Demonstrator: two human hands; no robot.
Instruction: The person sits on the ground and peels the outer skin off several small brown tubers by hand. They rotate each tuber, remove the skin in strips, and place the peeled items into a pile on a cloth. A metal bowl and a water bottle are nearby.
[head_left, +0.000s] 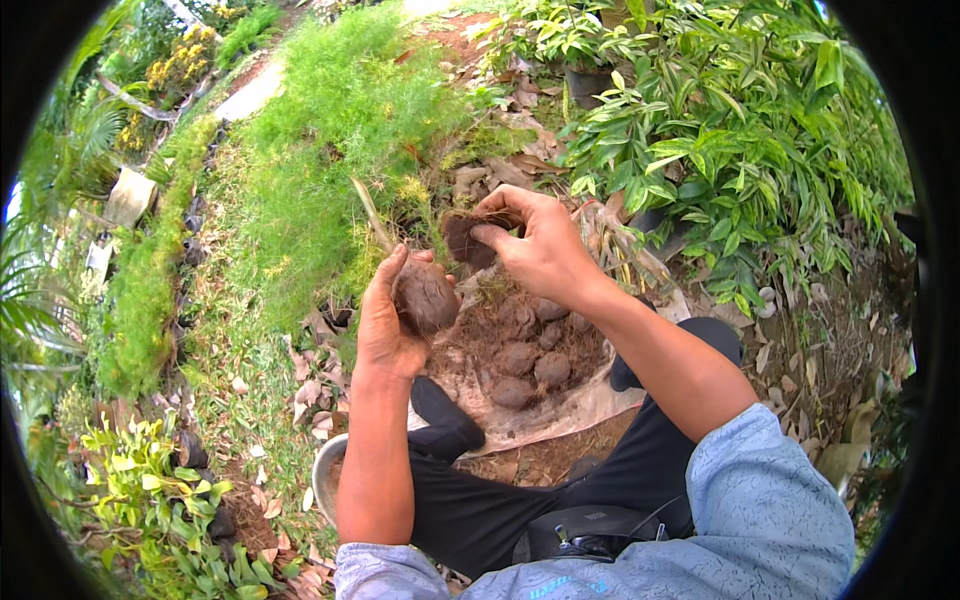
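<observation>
My left hand (391, 319) holds a brown fibrous ball (426, 297), with a pale stem (371, 214) rising above it at the upper left. To its right, my right hand (525, 236) pinches a ragged brown piece of fibre (474, 234) between thumb and fingers. The two held things are apart. Below my right hand, several similar round fibrous balls (553, 368) lie among loose fibre on a pale plastic sheet (570, 420). Whether the stem joins the ball is hidden by my left fingers.
A pale round container (327, 476) stands beside my left forearm. Feathery green plants (330, 135) grow ahead at the left, and leafy potted plants (697, 150) at the right. Dry leaves (307, 394) lie on the ground. My dark-trousered legs flank the sheet.
</observation>
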